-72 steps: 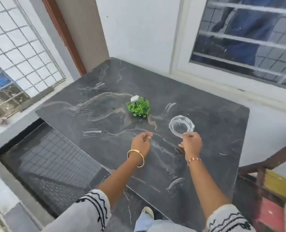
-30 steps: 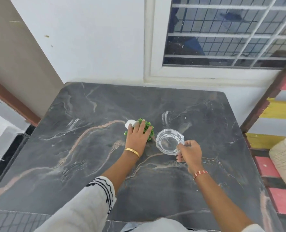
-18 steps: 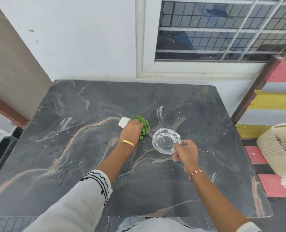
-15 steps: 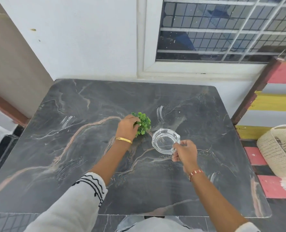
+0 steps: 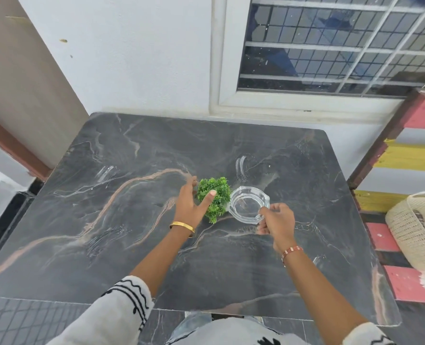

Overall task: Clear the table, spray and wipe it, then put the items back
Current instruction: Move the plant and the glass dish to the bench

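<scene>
A small green artificial plant (image 5: 217, 199) stands near the middle of the dark marble table (image 5: 122, 220); its pot is hidden under the leaves. My left hand (image 5: 189, 205) is spread beside it, with the straight thumb lying across the leaves and the fingers at the plant's far left side. A clear glass ashtray (image 5: 247, 204) sits right next to the plant, touching its leaves. My right hand (image 5: 278, 220) pinches the ashtray's near right rim with curled fingers.
A white wall and a barred window (image 5: 331, 46) stand behind the table. On the right are red, yellow and white painted slats (image 5: 405, 158) with a woven basket (image 5: 418, 230) on them. Tiled floor (image 5: 19, 327) shows at the near left.
My left hand gripped the tipped plant, stood it upright and has now spread its fingers. My right hand keeps its pinch on the ashtray, which now sits against the plant.
</scene>
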